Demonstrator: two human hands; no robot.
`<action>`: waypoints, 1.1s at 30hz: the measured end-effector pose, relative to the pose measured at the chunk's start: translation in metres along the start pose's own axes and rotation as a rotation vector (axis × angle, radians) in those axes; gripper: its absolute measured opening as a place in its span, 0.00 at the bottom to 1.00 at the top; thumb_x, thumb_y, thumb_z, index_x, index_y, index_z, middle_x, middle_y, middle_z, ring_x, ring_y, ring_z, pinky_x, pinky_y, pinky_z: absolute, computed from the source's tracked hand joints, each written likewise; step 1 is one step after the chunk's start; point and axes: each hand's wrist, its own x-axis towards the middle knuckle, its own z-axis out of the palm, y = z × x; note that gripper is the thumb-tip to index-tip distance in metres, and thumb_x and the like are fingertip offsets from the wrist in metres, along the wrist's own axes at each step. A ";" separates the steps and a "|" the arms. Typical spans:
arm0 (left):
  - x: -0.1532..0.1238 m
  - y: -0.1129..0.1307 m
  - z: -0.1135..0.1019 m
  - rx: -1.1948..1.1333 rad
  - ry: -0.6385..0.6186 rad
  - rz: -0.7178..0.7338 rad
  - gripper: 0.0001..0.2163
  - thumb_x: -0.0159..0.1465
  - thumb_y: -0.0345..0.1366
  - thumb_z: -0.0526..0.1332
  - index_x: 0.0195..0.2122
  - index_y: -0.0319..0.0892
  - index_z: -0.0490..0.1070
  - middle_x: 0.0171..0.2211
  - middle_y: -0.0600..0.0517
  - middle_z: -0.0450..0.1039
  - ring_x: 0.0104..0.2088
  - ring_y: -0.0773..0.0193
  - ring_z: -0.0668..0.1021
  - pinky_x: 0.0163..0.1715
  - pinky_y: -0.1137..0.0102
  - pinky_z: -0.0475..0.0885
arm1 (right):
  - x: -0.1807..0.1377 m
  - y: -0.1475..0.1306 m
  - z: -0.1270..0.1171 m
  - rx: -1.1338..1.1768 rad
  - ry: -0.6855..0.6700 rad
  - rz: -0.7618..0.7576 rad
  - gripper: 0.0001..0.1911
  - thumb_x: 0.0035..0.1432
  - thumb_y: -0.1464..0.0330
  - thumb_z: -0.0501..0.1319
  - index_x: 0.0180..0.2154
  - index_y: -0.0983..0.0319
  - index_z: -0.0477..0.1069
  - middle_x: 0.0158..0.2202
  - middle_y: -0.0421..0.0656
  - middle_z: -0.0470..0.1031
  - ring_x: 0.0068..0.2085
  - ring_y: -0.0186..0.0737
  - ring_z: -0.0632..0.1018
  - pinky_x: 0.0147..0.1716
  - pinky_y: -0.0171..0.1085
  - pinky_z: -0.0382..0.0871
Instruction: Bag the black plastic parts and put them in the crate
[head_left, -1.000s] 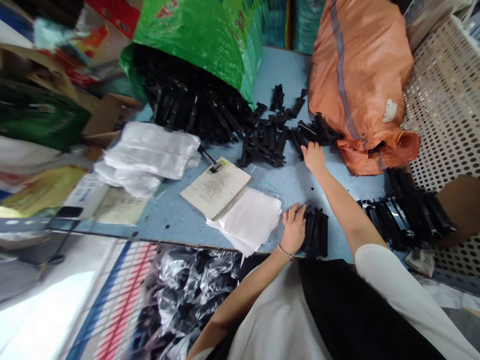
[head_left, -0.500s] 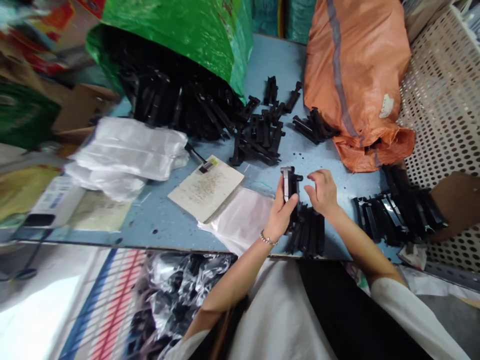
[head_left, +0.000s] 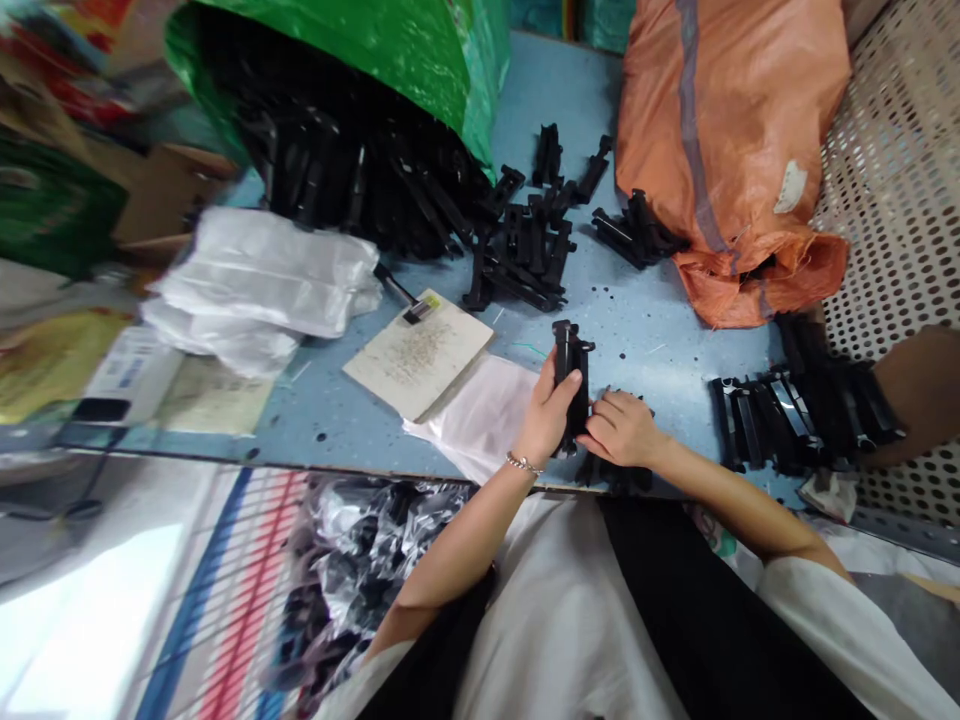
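My left hand (head_left: 544, 425) is wrapped around a long black plastic part (head_left: 566, 355), held upright just above the front of the table, with a small peg sticking out near its top. My right hand (head_left: 624, 430) has its fingers curled and pinched at the lower right side of that part, apparently gripping it; the exact contact is hidden. Beneath my right hand lies a row of similar black parts (head_left: 634, 480), mostly covered. To the left of my left hand are thin clear plastic bags (head_left: 480, 405), partly under a stained pale board (head_left: 416, 360).
A green sack (head_left: 360, 50) spills black parts (head_left: 360, 200) at the back, with a loose heap (head_left: 532, 245) beside it. An orange sack (head_left: 739, 130) and a perforated crate (head_left: 885, 170) stand right. More parts (head_left: 780, 420) lie right; white bags (head_left: 262, 270) are stacked left.
My right hand has moved down and left from open air to the lower end of the black part, its fingers closing. My left hand still holds the part, now turned slightly.
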 end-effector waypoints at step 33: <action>-0.027 0.037 0.018 -0.421 -0.214 -0.281 0.26 0.59 0.55 0.65 0.49 0.41 0.68 0.26 0.54 0.74 0.23 0.64 0.78 0.23 0.71 0.73 | 0.039 0.075 -0.037 -0.105 0.334 0.133 0.19 0.70 0.55 0.50 0.36 0.60 0.71 0.34 0.47 0.71 0.37 0.47 0.68 0.38 0.46 0.63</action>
